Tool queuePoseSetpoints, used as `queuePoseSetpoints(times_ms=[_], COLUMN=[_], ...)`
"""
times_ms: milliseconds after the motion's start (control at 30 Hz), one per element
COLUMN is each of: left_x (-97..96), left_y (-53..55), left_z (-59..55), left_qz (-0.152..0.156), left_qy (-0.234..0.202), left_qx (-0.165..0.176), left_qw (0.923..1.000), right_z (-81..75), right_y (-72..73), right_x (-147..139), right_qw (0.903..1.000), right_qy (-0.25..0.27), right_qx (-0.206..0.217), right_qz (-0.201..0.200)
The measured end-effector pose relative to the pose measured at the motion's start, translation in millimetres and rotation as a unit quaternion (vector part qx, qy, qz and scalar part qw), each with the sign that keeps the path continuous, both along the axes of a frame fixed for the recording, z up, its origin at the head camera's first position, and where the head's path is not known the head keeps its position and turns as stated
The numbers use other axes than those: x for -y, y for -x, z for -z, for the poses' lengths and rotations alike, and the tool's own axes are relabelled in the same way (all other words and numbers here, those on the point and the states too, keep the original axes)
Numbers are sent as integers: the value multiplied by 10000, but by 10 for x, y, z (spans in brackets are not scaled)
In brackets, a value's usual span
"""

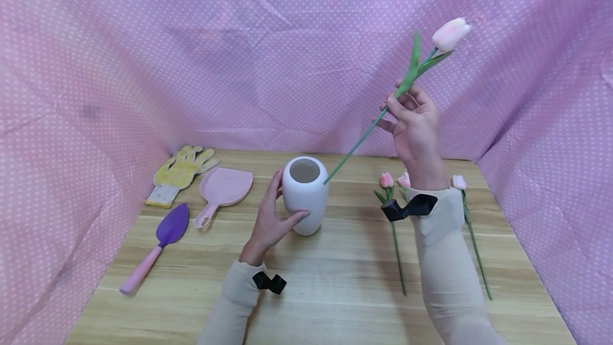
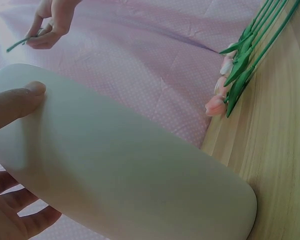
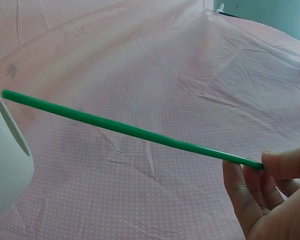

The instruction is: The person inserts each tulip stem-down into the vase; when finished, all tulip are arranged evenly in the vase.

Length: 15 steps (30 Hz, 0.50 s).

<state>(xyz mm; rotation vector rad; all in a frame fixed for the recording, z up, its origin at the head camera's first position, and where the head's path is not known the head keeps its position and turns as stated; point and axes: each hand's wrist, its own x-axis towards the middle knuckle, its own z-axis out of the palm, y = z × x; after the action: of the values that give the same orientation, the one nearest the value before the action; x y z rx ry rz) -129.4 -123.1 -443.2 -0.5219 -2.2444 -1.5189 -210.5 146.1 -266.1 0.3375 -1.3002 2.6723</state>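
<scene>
A white vase (image 1: 306,201) stands upright on the wooden table, its round mouth facing up. My left hand (image 1: 275,217) grips the vase from its left side, thumb across the front and fingers behind; the left wrist view shows the thumb on the vase wall (image 2: 115,145). Raised at the right, my right hand (image 1: 416,126) pinches an artificial pink tulip (image 1: 450,35) just below its green leaves. The tulip slants, bloom up to the right, and its bare stem (image 3: 130,130) points down left. In the head view the stem's lower end overlaps the vase's right rim.
More pink tulips (image 1: 386,180) lie on the table at the right, partly hidden behind my right forearm. At the left are a yellow-and-white glove (image 1: 177,174), a pink dustpan (image 1: 226,186) and a purple-bladed trowel (image 1: 172,225). Pink dotted cloth (image 1: 268,68) hangs around the table.
</scene>
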Motion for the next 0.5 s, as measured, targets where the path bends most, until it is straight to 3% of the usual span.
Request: queuePoseSetpoints(times_ms=[500], left_x=[-4], left_y=[-4], left_z=[-9], left_qz=[-4], left_qy=[-8], left_qx=[37], left_qw=[10000], right_z=[44], right_y=[102], right_x=[205], right_qw=[9987], right_qy=[123], right_qx=[19], right_qz=[488])
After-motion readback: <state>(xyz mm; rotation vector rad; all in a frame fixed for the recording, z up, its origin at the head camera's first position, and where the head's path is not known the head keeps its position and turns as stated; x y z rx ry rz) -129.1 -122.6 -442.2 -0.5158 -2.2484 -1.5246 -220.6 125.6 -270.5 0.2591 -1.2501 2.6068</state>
